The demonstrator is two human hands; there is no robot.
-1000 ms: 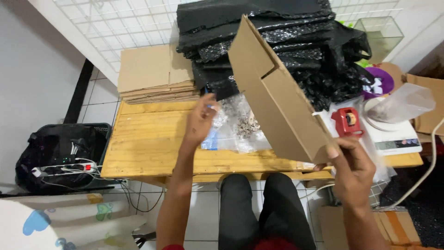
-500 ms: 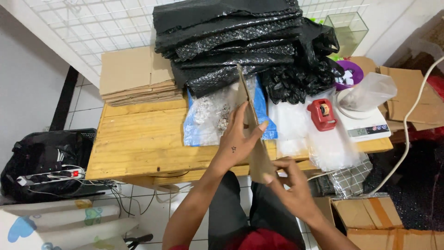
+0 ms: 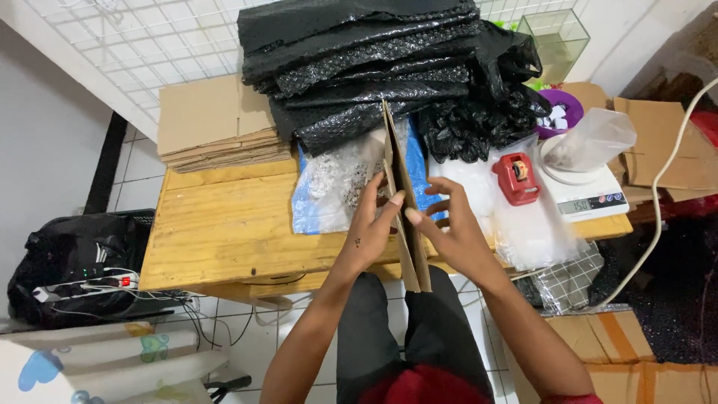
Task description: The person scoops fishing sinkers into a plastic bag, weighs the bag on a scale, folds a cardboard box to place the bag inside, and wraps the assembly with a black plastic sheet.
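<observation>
A flattened cardboard box [image 3: 404, 202] stands edge-on above the wooden table [image 3: 224, 224] and the person's lap, pressed between the left hand [image 3: 370, 232] and right hand [image 3: 449, 228], whose fingers lie extended flat against its two faces and clamp it rather than curl round it. It appears light, stiff across the panels and apt to fold at its creases, so the flat faces near the middle look the soundest hold. Behind lie a clear bag of small parts [image 3: 333, 183], stacked black bubble wrap [image 3: 366, 60], a red tape dispenser [image 3: 516, 178] and a white scale [image 3: 583, 198].
</observation>
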